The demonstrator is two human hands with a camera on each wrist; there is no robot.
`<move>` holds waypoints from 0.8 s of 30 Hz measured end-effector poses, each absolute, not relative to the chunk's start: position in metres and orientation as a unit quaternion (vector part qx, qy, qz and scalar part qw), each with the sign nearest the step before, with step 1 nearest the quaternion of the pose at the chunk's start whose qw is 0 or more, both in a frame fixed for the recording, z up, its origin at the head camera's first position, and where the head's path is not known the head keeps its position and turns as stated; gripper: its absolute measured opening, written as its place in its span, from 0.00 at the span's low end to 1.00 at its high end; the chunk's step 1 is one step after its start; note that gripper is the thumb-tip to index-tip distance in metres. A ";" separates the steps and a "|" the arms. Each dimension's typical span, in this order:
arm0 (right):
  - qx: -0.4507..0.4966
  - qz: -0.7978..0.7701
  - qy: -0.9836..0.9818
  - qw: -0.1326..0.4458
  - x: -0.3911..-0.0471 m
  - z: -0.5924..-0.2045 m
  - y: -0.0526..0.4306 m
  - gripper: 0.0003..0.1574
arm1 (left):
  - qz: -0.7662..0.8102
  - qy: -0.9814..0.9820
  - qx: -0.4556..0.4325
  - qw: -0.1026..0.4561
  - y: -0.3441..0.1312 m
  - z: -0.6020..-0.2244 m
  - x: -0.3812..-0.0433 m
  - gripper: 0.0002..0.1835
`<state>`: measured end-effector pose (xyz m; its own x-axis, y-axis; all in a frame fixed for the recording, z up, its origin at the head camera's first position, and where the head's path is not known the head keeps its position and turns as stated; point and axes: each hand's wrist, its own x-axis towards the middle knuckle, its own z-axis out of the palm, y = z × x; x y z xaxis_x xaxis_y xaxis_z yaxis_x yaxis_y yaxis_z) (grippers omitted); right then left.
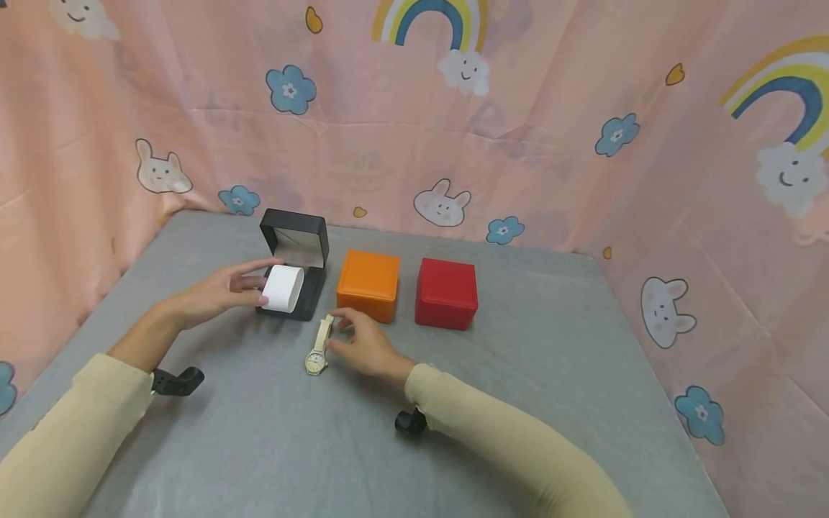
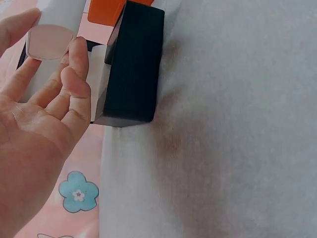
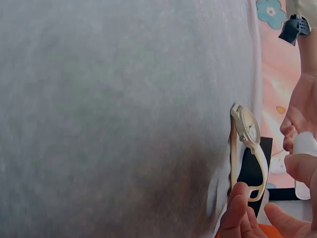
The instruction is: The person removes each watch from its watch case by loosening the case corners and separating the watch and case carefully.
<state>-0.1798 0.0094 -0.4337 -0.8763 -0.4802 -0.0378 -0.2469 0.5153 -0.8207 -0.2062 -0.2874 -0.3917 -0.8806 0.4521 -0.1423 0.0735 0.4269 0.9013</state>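
Observation:
My left hand (image 1: pixel 223 291) pinches a white watch cushion (image 1: pixel 283 288) at the black watch box (image 1: pixel 309 293), whose lid stands raised. The left wrist view shows the thumb and fingertips on either side of the cushion (image 2: pixel 58 11); its lower end is a pale rounded face. A cream-strapped watch (image 1: pixel 316 362) with a round dial rests on the grey cloth in front of the boxes. Beside its strap is my right hand (image 1: pixel 368 347), thumb and fingers apart. In the right wrist view, fingertips (image 3: pixel 237 196) are close to the buckle end of the watch (image 3: pixel 250 126); contact is unclear.
To the right of the black box stand an orange box (image 1: pixel 368 284) and a red box (image 1: pixel 446 293), both closed. A pink patterned curtain (image 1: pixel 363 144) hangs behind and beside the grey cloth-covered table (image 1: pixel 550 360). Black wrist mounts (image 1: pixel 178 382) jut from both sleeves.

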 end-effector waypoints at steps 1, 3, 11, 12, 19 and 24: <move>-0.211 -0.446 0.860 0.133 -0.180 -0.433 0.010 0.32 | 0.509 0.825 0.160 0.185 -0.288 -0.391 -0.207 0.39; -0.210 -0.444 0.861 0.135 -0.181 -0.432 0.012 0.31 | 0.506 0.828 0.158 0.185 -0.289 -0.392 -0.209 0.39; -0.192 -0.441 0.864 0.153 -0.182 -0.426 0.015 0.26 | 0.476 0.850 0.141 0.175 -0.290 -0.394 -0.221 0.40; -0.188 -0.444 0.862 0.156 -0.182 -0.426 0.015 0.26 | 0.474 0.852 0.139 0.176 -0.290 -0.395 -0.222 0.40; -0.179 -0.458 0.853 0.176 -0.183 -0.426 0.017 0.23 | 0.468 0.855 0.138 0.175 -0.289 -0.398 -0.231 0.40; -0.187 -0.463 0.849 0.172 -0.184 -0.426 0.017 0.21 | 0.454 0.863 0.134 0.176 -0.288 -0.399 -0.239 0.42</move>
